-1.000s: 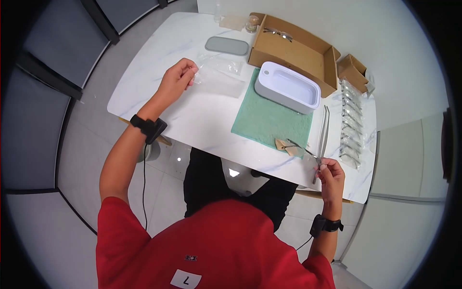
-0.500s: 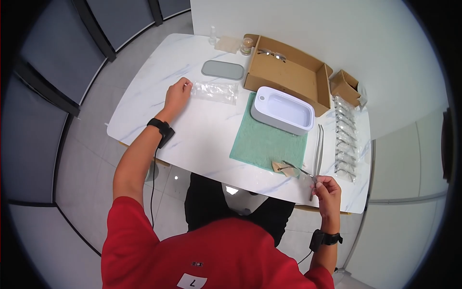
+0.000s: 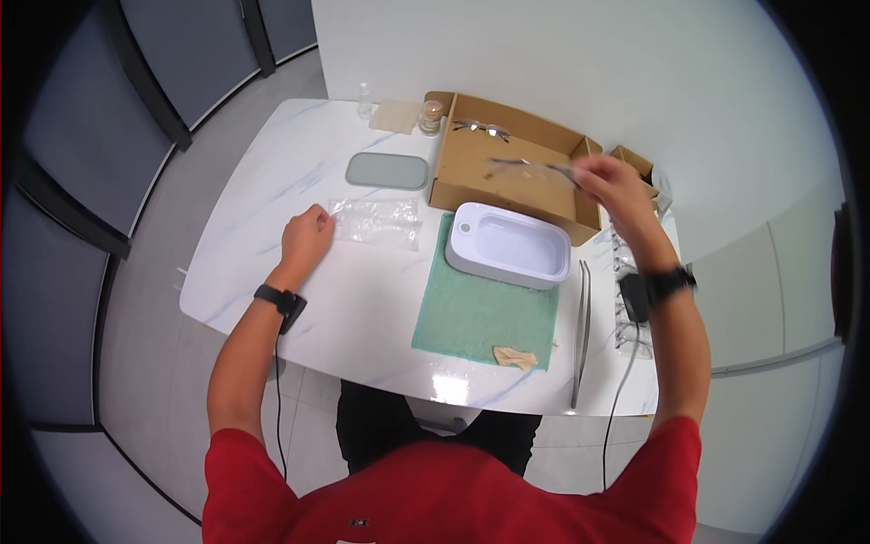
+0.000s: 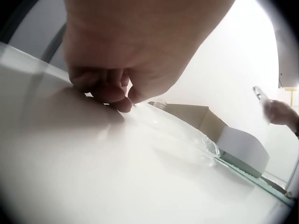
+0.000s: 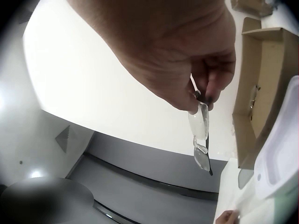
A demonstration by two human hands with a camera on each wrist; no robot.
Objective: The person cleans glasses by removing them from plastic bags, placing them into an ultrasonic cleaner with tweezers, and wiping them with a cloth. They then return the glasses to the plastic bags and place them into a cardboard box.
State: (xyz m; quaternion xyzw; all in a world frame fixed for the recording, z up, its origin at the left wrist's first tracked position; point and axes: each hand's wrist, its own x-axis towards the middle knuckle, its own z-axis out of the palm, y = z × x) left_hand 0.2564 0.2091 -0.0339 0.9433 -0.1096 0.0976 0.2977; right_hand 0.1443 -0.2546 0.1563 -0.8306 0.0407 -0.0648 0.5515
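Observation:
Raised over the cardboard box, my right hand pinches a pair of glasses by one end, the lenses hanging below the fingers in the right wrist view. Another pair of glasses lies inside the box at its far left. On the left of the table, my left hand pinches the left edge of a clear plastic bag that lies flat. Its fingers are curled down close to the tabletop in the left wrist view.
A lilac-white basin stands on a green cloth, with a beige cloth piece at its front edge. Long tweezers lie to the right, beside bagged glasses. A grey lid, jar and small bottle are behind.
My right hand has lifted the glasses from the front right of the table to over the box. My left hand has lowered the plastic bag flat onto the table. The head view has shifted.

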